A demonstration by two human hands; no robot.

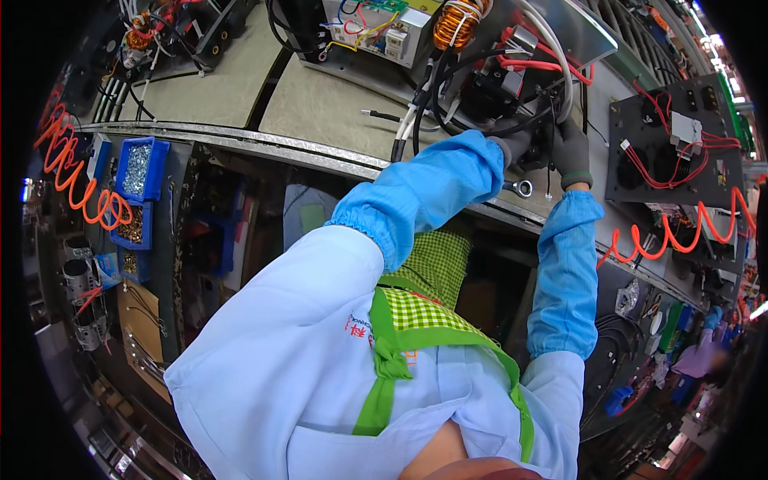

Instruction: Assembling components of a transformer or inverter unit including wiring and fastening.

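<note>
One gloved left hand [514, 146], one right hand [573, 154], black cable [528, 125] near both, length curving leftward, cannot tell either grip

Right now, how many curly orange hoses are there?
2: the left hose near the blue bins, the right hose near the black panel. More may be hidden.

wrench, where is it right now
In the head view, right of centre, the wrench lies by the bench edge, between the left blue sleeve and right blue sleeve.
</note>
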